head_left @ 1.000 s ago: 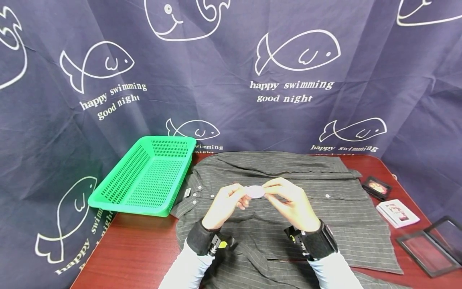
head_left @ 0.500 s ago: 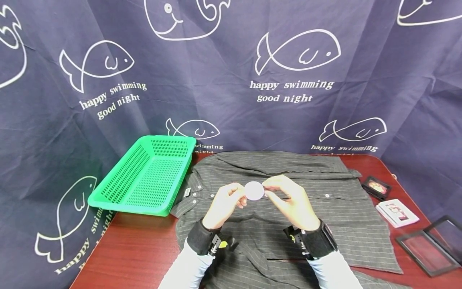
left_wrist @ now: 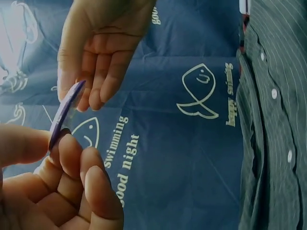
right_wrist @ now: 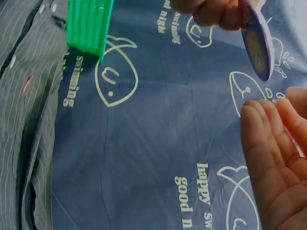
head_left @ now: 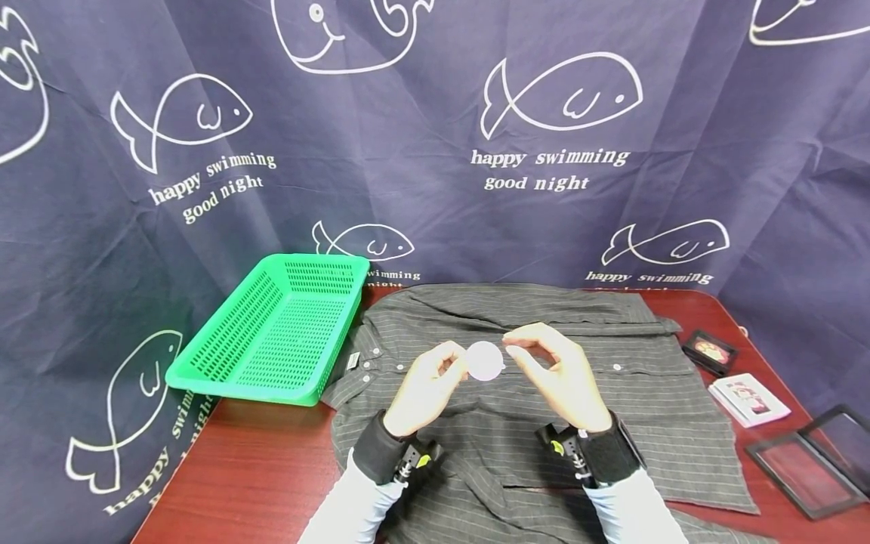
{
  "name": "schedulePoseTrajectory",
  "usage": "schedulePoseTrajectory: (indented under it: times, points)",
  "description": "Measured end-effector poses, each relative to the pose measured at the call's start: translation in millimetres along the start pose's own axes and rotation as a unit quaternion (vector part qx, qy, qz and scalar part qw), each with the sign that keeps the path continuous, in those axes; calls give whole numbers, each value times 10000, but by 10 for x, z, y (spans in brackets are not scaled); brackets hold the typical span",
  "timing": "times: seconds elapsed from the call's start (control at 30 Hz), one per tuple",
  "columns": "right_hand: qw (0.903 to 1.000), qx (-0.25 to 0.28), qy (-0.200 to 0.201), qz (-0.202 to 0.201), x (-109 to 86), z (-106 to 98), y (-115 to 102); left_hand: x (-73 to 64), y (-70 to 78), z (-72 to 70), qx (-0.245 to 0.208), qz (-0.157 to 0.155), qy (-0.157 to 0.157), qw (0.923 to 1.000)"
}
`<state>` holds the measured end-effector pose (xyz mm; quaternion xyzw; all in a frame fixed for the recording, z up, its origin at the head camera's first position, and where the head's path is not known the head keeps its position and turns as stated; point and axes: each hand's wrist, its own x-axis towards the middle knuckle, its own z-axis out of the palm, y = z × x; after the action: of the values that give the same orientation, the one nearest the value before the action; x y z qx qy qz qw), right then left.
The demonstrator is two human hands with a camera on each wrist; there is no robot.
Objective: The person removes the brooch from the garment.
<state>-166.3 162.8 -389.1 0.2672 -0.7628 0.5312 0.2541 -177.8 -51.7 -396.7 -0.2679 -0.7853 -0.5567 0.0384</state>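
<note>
A small, thin round disc [head_left: 485,360] with a pale face towards the head camera is pinched between the thumb and fingers of my left hand [head_left: 427,389]. Its purple edge shows in the left wrist view, and a coloured picture covers the side of the disc [right_wrist: 257,45] seen in the right wrist view. My right hand [head_left: 560,378] hovers just right of it, thumb and fingers apart, touching nothing. Both hands are above a dark grey striped shirt [head_left: 584,461] spread across the table.
A green plastic basket [head_left: 316,389] stands at the left. Along the right side lie a small dark case with a picture [head_left: 710,353], a stack of picture cards [head_left: 749,400] and a black-framed hinged case [head_left: 809,472]. A dark blue fish-print curtain [head_left: 435,151] hangs behind the reddish table [head_left: 231,468].
The disc has turned from nearly edge-on to facing the head camera. Fingers of my right hand have let go of it and drawn slightly away to the right; my left hand keeps hold.
</note>
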Motion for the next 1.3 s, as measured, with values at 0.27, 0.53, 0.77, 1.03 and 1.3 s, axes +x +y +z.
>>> schedulePoseTrajectory:
  times: [0.27,0.53,0.77,1.03,1.3]
  points:
    - [9954,118,-481,822,24,79,-59,-25,29,-3,602,378,157,9973]
    - [9881,-38,-822,1300,1,154,-93,-36,43,-17,1145,654,199,9911]
    - [9867,-476,-796,1335,-7,177,-111,-34,17,-11,1546,850,264,9840]
    - [9848,-407,-904,1426,-19,179,-92,-31,-12,-10,1527,844,286,9842]
    - [9869,-431,-877,1283,-25,207,-120,-33,8,-10,1386,628,320,9878]
